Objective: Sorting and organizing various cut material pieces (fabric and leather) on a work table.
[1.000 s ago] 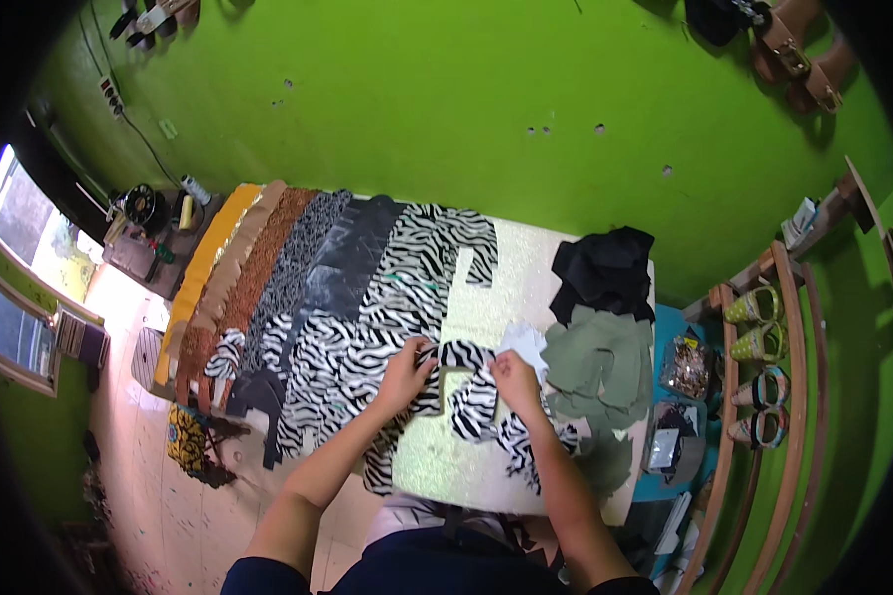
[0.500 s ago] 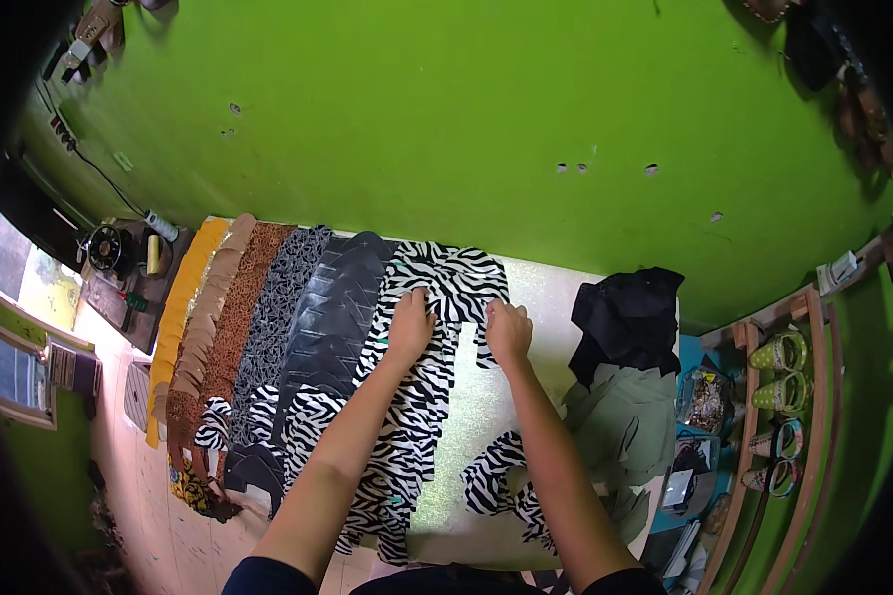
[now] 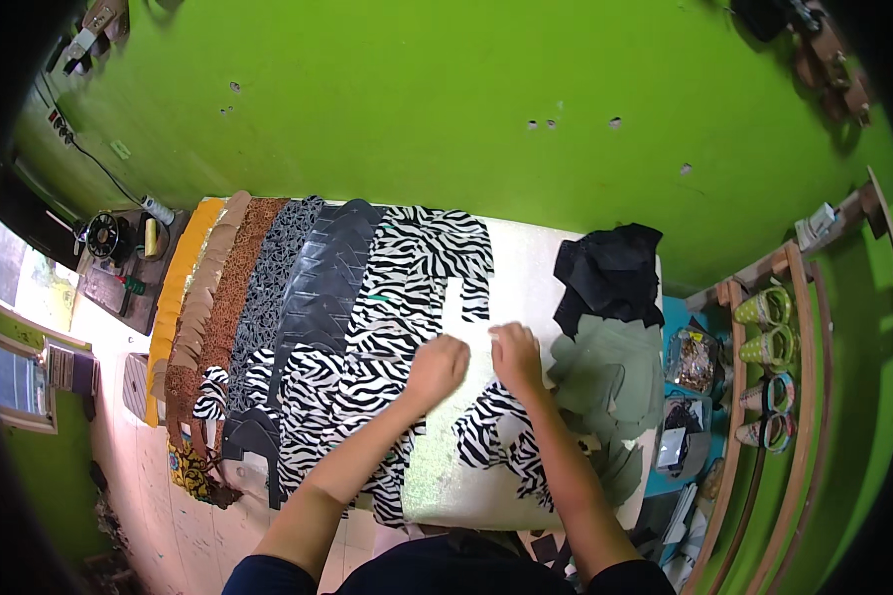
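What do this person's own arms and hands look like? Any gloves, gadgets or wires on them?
Both the left hand and right hand are bare: no gloves, cables or devices show. The forearms are uncovered, with no watch or bracelet visible. Short, dark navy-looking sleeves end above the elbows. Rings on the fingers would be too small to make out.

From well away at my controls, I make out a plain, near-black navy top [image 3: 456, 573]. Its short left sleeve [image 3: 273, 576] and right sleeve [image 3: 625, 578] stop above the elbows [image 3: 318, 499]; beyond them, I see bare forearms [image 3: 362, 449], bare left hand [image 3: 441, 370] and bare right hand [image 3: 516, 357].
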Motion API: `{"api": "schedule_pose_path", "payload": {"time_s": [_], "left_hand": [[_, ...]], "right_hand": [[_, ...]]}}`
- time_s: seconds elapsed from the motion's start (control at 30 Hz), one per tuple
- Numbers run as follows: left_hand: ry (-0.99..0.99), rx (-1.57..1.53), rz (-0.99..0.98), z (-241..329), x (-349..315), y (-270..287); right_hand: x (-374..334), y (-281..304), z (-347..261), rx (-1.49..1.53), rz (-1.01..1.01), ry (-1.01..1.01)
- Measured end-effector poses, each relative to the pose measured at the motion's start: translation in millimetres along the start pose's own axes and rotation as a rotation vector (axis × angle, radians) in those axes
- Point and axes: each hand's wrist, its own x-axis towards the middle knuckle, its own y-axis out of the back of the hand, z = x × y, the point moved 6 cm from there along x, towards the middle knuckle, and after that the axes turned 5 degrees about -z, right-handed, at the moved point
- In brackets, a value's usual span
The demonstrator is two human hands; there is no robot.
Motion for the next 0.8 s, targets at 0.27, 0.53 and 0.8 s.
{"api": "schedule_pose_path", "payload": {"time_s": [0.27, 0.53, 0.8], "left_hand": [[-0.155, 0.145, -0.062, 57.3, -62.6, -55.0], [-0.173, 0.262, -0.006, 75.3, -80.3, -53.1], [-0.261, 0.092, 0.195, 128.3, -118.0, -2.7]], "right_hand": [[-97.7, 30.8, -17.3, -0.169, -0.183, 0.136], [-118.2, 41.0, -15.9, -0.209, -0.155, 0.177], [-145.4, 103.6, -56.5, 0.01, -0.005, 0.254]]}}
